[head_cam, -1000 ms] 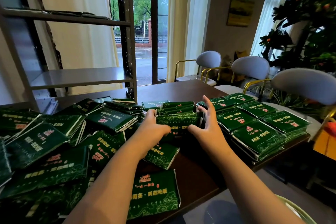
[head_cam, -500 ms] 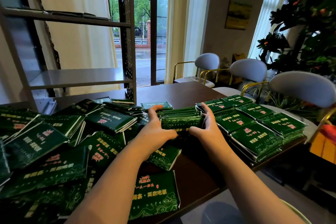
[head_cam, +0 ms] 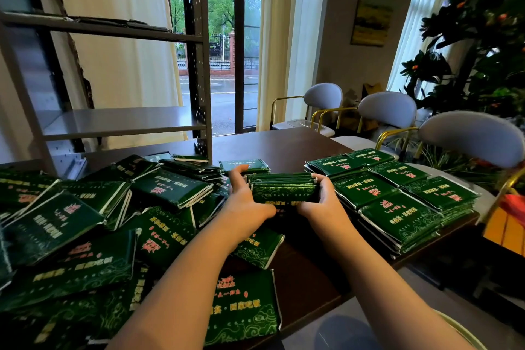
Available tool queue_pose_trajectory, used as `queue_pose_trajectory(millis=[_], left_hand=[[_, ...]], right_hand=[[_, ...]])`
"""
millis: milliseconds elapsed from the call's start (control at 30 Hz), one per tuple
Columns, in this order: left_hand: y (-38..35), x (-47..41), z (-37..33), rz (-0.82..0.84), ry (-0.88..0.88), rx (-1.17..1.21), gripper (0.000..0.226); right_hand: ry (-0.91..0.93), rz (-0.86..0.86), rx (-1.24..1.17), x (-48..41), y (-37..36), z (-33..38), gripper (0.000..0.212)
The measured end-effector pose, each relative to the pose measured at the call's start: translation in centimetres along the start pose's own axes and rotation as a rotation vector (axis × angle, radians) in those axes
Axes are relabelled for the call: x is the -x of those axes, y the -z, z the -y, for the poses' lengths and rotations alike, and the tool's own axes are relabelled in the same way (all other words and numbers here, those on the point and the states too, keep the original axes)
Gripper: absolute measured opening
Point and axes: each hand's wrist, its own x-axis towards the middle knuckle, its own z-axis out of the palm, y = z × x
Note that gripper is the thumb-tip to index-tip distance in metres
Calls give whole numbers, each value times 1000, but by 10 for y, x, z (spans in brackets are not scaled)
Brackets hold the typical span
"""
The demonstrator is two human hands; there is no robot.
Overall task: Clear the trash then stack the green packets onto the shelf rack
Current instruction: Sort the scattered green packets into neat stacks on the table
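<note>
A stack of green packets (head_cam: 284, 189) is held just above the dark wooden table (head_cam: 287, 145), clamped from both sides. My left hand (head_cam: 245, 203) presses its left end and my right hand (head_cam: 322, 202) presses its right end. Loose green packets (head_cam: 71, 224) lie in a messy heap over the left half of the table. Neat piles of green packets (head_cam: 397, 202) sit at the right. The grey metal shelf rack (head_cam: 125, 122) stands at the back left of the table; its middle shelf is bare and a few dark flat items rest on the upper shelf (head_cam: 119, 23).
Three grey chairs (head_cam: 389, 108) with gold frames line the table's right side. A large plant (head_cam: 483, 45) fills the right corner. A pale round rim (head_cam: 466, 332) shows at the bottom right, below the table edge. A glass door is behind the rack.
Both hands have lifted the stack of green packets slightly off the table and squeezed it tighter. The view has tilted up a little.
</note>
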Motion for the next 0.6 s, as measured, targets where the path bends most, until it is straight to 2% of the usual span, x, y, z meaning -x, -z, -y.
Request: queue_pose_trajectory(millis=[133,233,333,433,533,600], left_hand=[[-1,0,0,31,-4,-12,93],[-3,1,-2,17,-4,-32,96],[-6,3,-3,-3,-8,-73,99],[-5,4,-3,-24,-3,-101,99],[-5,1,1,-51,-5,-165,101],[-5,-3,5,-63,-15,-200,102]], right_hand=[[43,10,76,-3,0,-2,84],[21,3,79,-3,0,0,89],[19,45,93,1,-2,3,89],[-10,12,99,3,-2,5,88],[34,18,122,5,-2,7,78],[36,-37,155,4,-4,5,74]])
